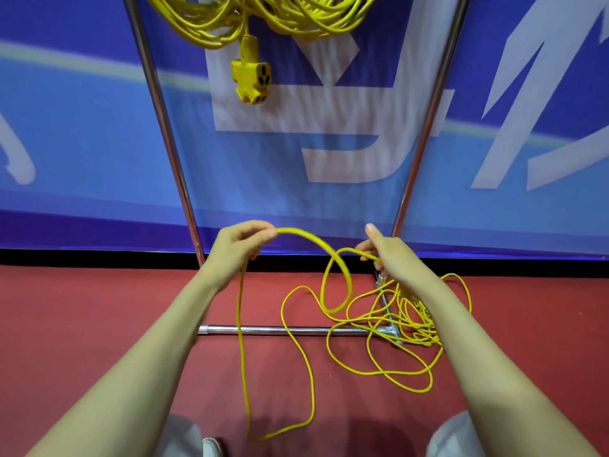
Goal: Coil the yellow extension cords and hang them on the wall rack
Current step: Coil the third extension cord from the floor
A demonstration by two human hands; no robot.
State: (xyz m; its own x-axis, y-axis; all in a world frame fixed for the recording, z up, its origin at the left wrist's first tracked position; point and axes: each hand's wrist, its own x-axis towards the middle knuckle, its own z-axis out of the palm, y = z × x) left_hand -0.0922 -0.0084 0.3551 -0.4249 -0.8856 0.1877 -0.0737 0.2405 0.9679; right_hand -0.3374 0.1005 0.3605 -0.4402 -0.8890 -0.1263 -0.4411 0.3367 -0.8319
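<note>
Single head-worn view looks steeply down, near, onto red floor (99, 308).

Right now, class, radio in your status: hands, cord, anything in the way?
Left hand and right hand both grip the yellow cord, one loop hanging between. Rest tangled on floor across rack's base bar; may snag.
</note>
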